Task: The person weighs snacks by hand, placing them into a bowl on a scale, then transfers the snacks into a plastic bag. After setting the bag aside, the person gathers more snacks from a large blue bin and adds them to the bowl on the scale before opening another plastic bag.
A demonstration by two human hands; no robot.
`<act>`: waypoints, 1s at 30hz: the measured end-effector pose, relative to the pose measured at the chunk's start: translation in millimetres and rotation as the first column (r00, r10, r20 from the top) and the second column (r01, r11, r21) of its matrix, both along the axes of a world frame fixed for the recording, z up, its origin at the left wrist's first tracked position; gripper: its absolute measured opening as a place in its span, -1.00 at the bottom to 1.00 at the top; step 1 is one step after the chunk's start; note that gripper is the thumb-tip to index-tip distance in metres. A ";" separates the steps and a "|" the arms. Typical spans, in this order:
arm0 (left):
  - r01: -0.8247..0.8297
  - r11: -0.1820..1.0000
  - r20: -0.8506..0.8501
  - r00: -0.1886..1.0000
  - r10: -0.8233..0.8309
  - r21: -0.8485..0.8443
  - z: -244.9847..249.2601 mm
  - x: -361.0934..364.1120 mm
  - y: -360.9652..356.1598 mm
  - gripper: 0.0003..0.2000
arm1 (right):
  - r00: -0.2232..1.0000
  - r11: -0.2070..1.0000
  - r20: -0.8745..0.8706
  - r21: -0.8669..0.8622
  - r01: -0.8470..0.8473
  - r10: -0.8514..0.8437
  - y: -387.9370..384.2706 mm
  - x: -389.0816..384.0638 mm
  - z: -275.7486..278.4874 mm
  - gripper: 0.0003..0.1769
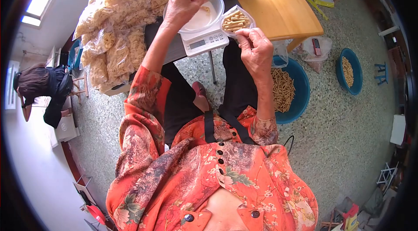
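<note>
My left hand (185, 6) is over a pale plastic bowl (215, 2), its fingers pinched together; anything between them is too small to make out. The bowl rests on a white digital scale (204, 41) and has a small tan piece inside. My right hand (257, 48) is closed on the edge of a clear plastic bag (249, 16). Short tan sticks (235, 21) fill this bag, beside the bowl. Below my right hand, a blue basin (300, 98) holds many similar sticks, partly hidden by my forearm.
Filled clear bags (126, 17) are piled at the left and back. A wooden chair (283, 9) stands right of the bowl. On the floor are a second blue basin (358, 76), a phone (316, 47) on a plastic bag and a blue stool (381, 74). Another person (43, 85) bends at far left.
</note>
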State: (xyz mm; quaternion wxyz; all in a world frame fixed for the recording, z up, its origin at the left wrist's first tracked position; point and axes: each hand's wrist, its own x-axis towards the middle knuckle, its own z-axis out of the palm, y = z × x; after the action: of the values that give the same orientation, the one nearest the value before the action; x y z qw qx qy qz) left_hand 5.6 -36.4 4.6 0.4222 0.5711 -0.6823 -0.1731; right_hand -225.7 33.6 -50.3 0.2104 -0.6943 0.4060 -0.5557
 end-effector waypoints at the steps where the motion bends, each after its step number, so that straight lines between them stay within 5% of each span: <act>1: 0.000 0.999 0.164 0.987 0.008 -0.047 -3.8 5.2 -4.7 -0.87 | 1.000 1.000 -0.002 0.004 0.001 -0.001 -0.1 -0.3 -0.8 -0.92; 3: 0.029 0.995 0.410 0.912 0.011 -0.091 -12.0 13.1 -14.1 -0.87 | 1.000 1.000 -0.003 -0.001 0.002 -0.002 -0.4 -0.3 -1.4 -0.91; 7: 0.027 1.000 0.612 0.791 -0.012 -0.015 -22.5 8.9 -16.4 -0.83 | 1.000 1.000 0.007 -0.012 0.003 -0.003 -1.3 -1.5 -0.9 -0.91; 16: 0.008 0.989 0.688 0.718 -0.106 0.145 -30.9 7.1 -24.6 -0.85 | 1.000 1.000 -0.001 -0.013 0.010 -0.010 -1.8 -2.5 -0.2 -0.90; 30: 0.062 0.984 0.678 0.717 -0.161 0.169 -24.7 8.5 -11.3 -0.94 | 1.000 1.000 -0.015 -0.014 0.008 -0.008 0.4 0.2 0.5 -0.92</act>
State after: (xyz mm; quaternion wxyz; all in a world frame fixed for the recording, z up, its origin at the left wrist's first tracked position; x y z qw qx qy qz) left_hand 14.1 -47.6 -20.1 0.0880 0.5791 -0.8103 -0.0190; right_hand -225.5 34.0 -49.8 0.2003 -0.6983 0.4062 -0.5543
